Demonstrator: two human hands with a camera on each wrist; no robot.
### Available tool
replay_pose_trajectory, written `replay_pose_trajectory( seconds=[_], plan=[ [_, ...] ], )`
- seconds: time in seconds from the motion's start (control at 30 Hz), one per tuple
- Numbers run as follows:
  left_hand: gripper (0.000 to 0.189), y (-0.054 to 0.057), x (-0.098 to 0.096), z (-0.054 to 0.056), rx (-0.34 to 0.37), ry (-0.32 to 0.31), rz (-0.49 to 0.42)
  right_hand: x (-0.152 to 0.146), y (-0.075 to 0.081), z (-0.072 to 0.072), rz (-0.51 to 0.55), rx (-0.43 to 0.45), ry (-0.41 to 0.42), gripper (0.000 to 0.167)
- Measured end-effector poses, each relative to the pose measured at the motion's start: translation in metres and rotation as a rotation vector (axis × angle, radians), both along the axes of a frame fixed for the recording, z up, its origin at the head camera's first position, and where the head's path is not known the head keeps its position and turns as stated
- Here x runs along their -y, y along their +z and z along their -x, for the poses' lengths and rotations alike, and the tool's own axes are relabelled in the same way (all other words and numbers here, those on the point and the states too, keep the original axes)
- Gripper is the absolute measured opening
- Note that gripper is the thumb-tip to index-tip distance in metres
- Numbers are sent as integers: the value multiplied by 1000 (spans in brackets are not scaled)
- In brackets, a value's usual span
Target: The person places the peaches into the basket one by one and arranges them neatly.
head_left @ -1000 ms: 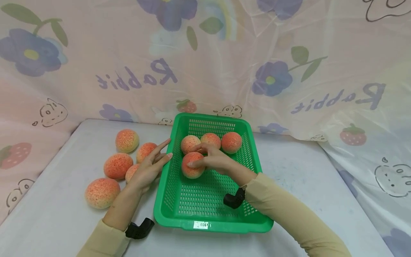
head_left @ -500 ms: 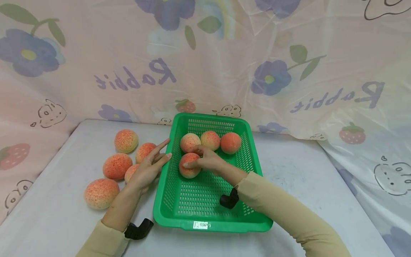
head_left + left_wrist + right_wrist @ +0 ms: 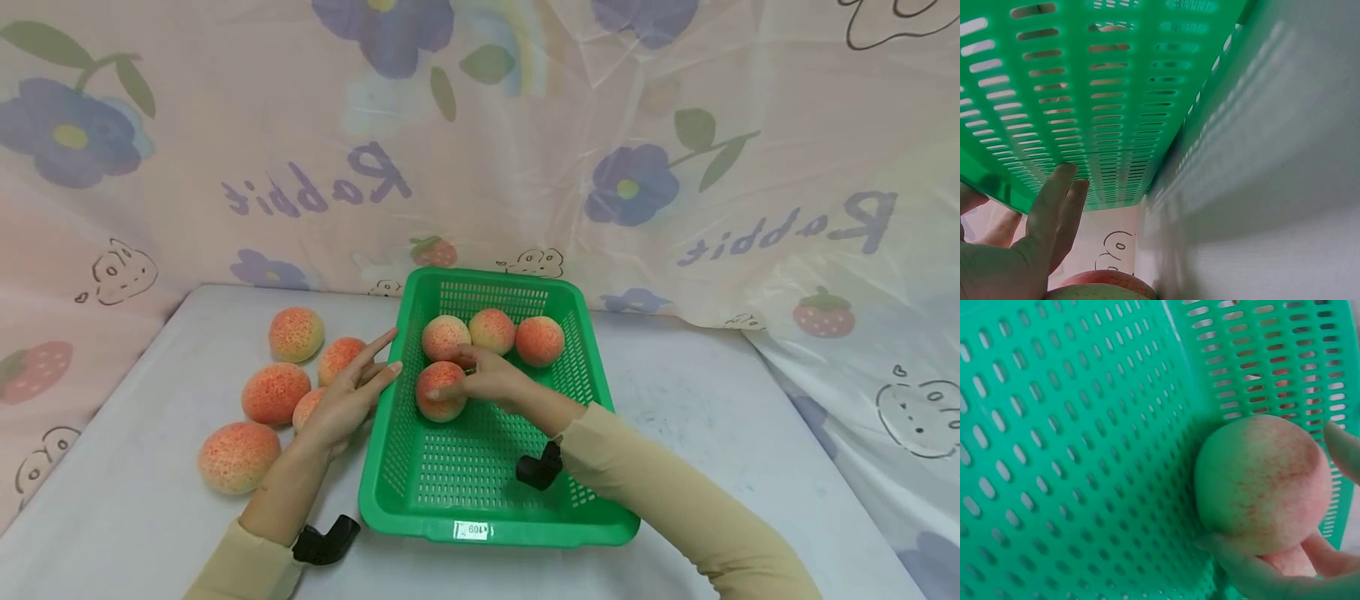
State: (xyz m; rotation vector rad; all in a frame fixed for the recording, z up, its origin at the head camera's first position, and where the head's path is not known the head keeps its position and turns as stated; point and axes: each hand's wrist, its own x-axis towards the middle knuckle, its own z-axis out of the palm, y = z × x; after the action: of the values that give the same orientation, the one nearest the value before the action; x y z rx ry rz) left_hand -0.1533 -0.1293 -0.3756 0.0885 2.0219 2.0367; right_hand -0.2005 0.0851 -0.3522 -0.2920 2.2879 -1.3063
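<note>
My right hand point(image 3: 487, 373) is inside a green plastic basket point(image 3: 498, 532), its thumb and fingers around a red-and-yellow peach point(image 3: 441, 392). The right wrist view has this peach point(image 3: 1260, 481) low beside the slotted side wall, fingers on either side of it. Three more peaches form a row at the basket's back: a pale one point(image 3: 446, 337), a middle one point(image 3: 492, 332) and a redder one point(image 3: 540, 341). My left hand point(image 3: 348, 404) rests against the basket's left side, fingers extended, tips at the rim. In the left wrist view, two fingers point(image 3: 1054, 212) touch the outer wall.
Several peaches lie on the white table point(image 3: 705, 467) left of the basket, including a large one point(image 3: 238, 457) in front and a round one point(image 3: 296, 334) farther back. My left hand partly covers another peach point(image 3: 306, 408). A printed cloth point(image 3: 495, 158) hangs behind the table.
My right hand has shifted the peach slightly left, closer to the basket's left wall. The left hand has stayed at the rim.
</note>
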Motion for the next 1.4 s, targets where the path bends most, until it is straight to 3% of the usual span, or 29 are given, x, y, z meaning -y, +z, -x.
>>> replay_pose_trajectory(
  seconds=[0.27,0.9,1.1,1.4],
  plan=[
    [60,-1,-1,0,3,4,-3,-16,17,-7,96,84,0,53],
    [60,-2,-2,-1,3,-3,-5,-48,40,-14,310,115,-4,57],
    [60,-1,-1,0,0,-5,-6,-57,46,-15,311,65,-33,53],
    [59,-1,-1,1,-4,-1,-3,-77,54,-15,207,-28,-92,50]
  ],
)
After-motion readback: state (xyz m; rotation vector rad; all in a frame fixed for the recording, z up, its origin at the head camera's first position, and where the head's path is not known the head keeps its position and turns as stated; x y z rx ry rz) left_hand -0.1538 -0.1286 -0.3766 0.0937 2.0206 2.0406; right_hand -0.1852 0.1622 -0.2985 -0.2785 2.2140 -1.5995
